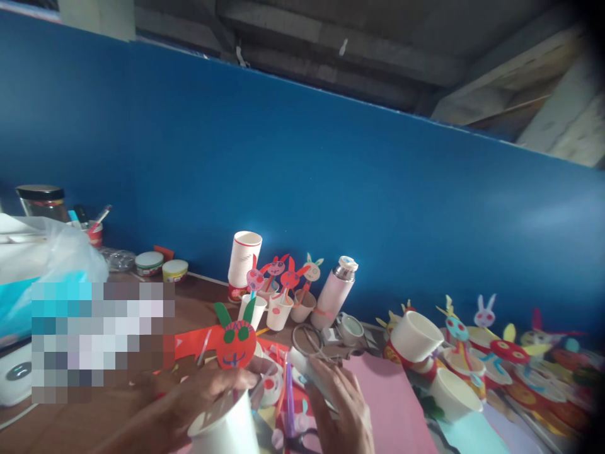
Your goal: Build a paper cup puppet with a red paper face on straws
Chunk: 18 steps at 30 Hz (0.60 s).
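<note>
Running along the back of the table (pixel 196 299), a blue wall (pixel 302 157) bounded the work, with a stack of paper cups (pixel 244 260) and a pink bottle (pixel 335 293) standing near it. On the right, a pink sheet (pixel 378 397) lay beside the right hand (pixel 343 403), and a crowd of cups with paper rabbits stood beyond it. To the left, brown tabletop showed between the left forearm and the tubs (pixel 174 271), the widest room there for a sideways move.

A red paper face (pixel 231 347) with green ears stood just above the fingers of the left hand (pixel 215 384), its lower edge meeting them. A white cup (pixel 229 429) tilted right in front, its rim just below those fingers. They were bent inward; whether they pinched the face or the cup, I could not tell. The right fingers stretched forward, partly bent, over a white object (pixel 302 366); their grip on it was unclear. A purple strip (pixel 290 397) and dark-handled scissors (pixel 307 435) lay between the hands. The left forearm slanted in from the lower left, while the right hand rose from the bottom edge, back upward.
</note>
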Motion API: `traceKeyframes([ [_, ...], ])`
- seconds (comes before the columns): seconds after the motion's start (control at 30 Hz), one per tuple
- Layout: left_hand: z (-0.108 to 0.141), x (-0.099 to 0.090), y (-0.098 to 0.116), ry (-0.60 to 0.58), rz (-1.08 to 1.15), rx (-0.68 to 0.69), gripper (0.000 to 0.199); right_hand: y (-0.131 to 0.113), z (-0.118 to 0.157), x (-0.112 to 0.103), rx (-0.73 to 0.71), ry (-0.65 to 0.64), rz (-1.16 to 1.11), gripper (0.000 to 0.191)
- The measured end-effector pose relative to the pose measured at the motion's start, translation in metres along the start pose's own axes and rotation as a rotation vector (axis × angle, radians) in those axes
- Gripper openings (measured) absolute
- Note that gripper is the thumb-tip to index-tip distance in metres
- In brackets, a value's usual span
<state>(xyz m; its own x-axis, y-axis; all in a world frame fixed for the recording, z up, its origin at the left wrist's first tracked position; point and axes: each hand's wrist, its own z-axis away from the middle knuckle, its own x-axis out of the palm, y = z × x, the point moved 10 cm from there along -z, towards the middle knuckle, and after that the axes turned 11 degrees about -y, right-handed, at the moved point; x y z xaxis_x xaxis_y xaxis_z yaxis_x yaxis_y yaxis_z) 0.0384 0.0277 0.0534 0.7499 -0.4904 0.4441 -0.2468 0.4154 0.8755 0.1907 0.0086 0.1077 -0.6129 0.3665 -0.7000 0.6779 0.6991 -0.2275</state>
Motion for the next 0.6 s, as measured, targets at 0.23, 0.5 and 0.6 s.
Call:
traceKeyframes([
  [0.23, -0.004, 0.0, -0.005, 0.018, 0.102, 0.019, 0.022, 0.005, 0.016, 0.008, 0.188, 0.082, -0.236, 0.026],
  [0.5, -0.007, -0.013, -0.019, 0.064, 0.004, -0.026, 0.028, 0.01, 0.018, 0.019, 0.235, 0.102, -0.288, 0.031],
  [0.6, -0.006, -0.012, -0.019, 0.068, 0.036, -0.033, 0.028, 0.005, 0.012, 0.022, 0.169, 0.066, -0.274, 0.026],
])
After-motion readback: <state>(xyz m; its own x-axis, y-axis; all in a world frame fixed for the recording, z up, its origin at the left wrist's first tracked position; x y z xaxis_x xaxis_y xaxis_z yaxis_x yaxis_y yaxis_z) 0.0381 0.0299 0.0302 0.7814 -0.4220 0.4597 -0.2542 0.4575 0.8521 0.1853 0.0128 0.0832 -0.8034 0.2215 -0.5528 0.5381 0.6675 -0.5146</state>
